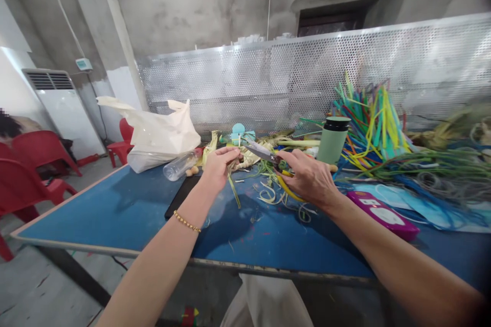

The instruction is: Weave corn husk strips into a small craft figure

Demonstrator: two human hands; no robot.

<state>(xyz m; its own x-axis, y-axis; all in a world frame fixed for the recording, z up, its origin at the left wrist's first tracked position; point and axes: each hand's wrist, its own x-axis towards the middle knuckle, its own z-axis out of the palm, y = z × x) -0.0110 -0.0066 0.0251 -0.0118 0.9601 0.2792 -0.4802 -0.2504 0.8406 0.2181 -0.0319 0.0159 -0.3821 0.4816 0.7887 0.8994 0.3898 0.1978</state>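
Two hands [219, 167] [311, 178]; scissors [264, 152], one pair

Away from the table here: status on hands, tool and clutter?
Right hand gripping scissors, blades toward left hand. Left hand pinched, contents unclear. Green scraps near scissors; tumbler beyond right hand.

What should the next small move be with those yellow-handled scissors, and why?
I'd probably angle the scissors slightly away from the left hand before any cut. The right hand grips the yellow handles, and in this view the blades point toward the left fingertips, which are pinched together. What they pinch is too small to make out.
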